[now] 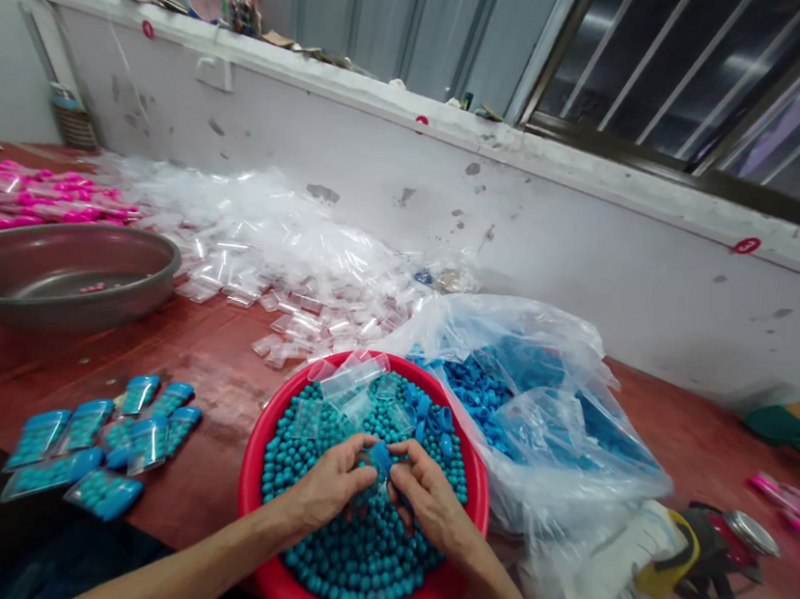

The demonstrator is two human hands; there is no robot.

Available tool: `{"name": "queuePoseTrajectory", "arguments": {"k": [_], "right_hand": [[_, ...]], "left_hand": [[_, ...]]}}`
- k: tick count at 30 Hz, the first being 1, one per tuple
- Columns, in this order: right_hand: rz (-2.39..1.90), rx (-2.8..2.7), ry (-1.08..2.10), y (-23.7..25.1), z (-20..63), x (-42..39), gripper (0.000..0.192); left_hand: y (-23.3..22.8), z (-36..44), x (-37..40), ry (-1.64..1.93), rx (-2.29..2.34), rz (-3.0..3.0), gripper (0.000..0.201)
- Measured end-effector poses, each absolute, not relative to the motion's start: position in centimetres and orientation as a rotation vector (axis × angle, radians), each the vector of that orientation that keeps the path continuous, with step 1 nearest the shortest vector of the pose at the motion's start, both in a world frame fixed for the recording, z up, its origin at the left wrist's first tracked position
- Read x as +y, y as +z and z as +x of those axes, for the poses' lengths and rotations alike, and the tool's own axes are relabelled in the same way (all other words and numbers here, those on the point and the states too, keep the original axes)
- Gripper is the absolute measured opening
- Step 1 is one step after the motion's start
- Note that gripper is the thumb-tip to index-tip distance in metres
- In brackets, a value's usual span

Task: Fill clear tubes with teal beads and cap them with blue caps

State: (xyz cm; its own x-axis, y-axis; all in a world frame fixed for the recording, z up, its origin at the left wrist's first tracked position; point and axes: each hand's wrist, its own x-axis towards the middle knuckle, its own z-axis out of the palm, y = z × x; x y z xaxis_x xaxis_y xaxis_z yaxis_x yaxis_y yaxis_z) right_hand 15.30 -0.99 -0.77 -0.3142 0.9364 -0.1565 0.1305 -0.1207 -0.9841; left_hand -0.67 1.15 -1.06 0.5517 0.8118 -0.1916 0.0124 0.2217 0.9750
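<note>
Over a red basin [250,461] full of teal beads [365,582], my left hand [330,480] and my right hand [430,498] meet with closed fingers. Between the fingertips is a small clear plastic container with a blue cap [381,455]; its lower part is mostly hidden. Both hands grip it. Behind them, clear empty containers [355,379] and several loose blue caps [433,415] lie on the beads. To the left on the table, several bead-filled containers with blue caps [89,422] are grouped together.
A clear bag of blue caps [541,395] stands right of the basin. Empty clear containers [291,238] are heaped along the wall. At left are a grey basin [176,257] and pink-capped packs [26,195]. A tape dispenser [675,557] lies at right.
</note>
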Motion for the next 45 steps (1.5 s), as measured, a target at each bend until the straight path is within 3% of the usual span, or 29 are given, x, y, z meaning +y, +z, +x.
{"name": "queuePoseTrajectory", "arguments": {"k": [5,10,13,18,24,29,37,42,45], "right_hand": [[-1.306,-1.545,1.417,-0.4,15.2,-0.8,0.023],[-1.358,-1.917,0.744,-0.3,14.5,-2.0,0.025],[-1.346,-2.056,0.538,-0.7,14.3,-2.6,0.03],[-1.394,-1.987,0.625,-0.7,13.9,-2.4,0.03],[-1.267,-2.156,0.544,-0.6,14.2,-2.4,0.024],[-1.31,-1.952,0.806,-0.7,14.6,-1.6,0.026],[-1.26,-2.194,0.501,-0.5,14.4,-3.5,0.028],[-1.291,-1.854,0.976,0.7,16.0,-1.3,0.013],[-1.348,-1.368,1.211,0.3,15.6,-0.4,0.028]], "left_hand": [[-1.0,-0.6,0.9,0.653,0.837,1.229,0.041],[-1.0,-0.6,0.6,0.757,0.886,1.258,0.033],[-0.9,-0.5,0.5,0.764,0.885,1.279,0.027],[-0.6,-0.6,0.6,0.728,0.926,1.282,0.037],[-0.7,-0.5,0.6,0.721,0.987,1.335,0.024],[-0.7,-0.2,0.5,0.735,0.958,1.378,0.028],[-0.4,-0.8,0.2,0.744,0.962,1.463,0.011],[-0.2,-0.5,0.3,0.759,0.912,1.381,0.02],[-0.3,-0.5,0.3,0.726,0.874,1.356,0.023]]}}
